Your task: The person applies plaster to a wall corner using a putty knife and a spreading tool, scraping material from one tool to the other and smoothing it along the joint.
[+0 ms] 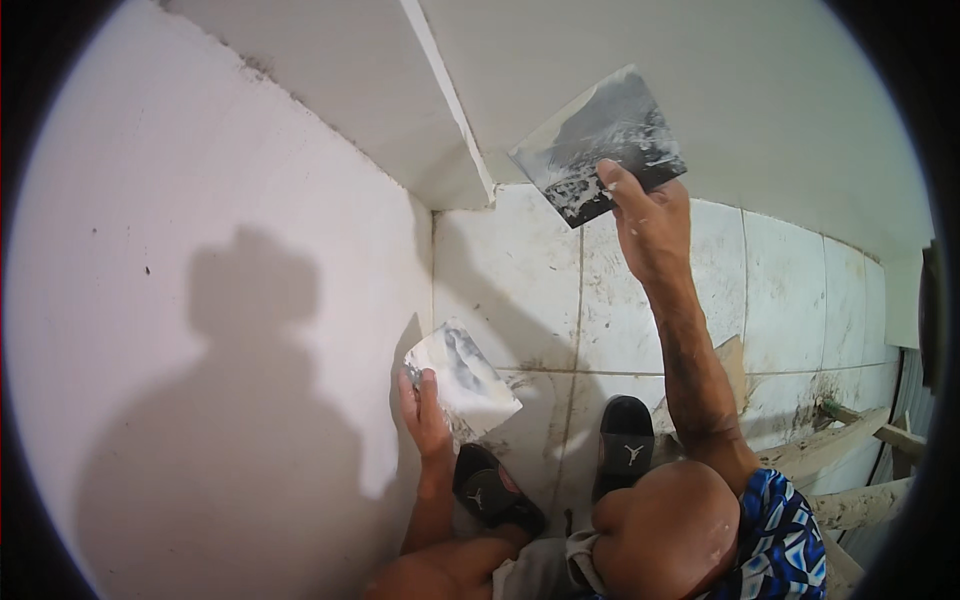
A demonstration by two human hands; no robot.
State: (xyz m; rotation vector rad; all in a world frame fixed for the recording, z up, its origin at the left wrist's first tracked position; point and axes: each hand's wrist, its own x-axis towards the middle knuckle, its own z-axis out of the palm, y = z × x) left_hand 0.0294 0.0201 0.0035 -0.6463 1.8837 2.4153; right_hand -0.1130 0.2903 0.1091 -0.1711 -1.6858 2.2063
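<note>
My right hand [655, 220] grips a square dark plate [610, 120] smeared with pale paste, thumb on its face, raised against the grey wall [790, 110]. Lower down, my left hand [425, 415] is closed on another square plate [460, 370], mostly coated in white paste, beside the white wall [160, 150]. A narrow white strip [440, 60] runs along the edge of the grey wall section at the top.
Below are dirty white floor tiles [780, 290], with my sandaled feet [622, 430] on them and my bent knees in the foreground. Rough wooden planks [840, 450] lie at the right, near a dark object [928, 310]. My shadow falls on the left wall.
</note>
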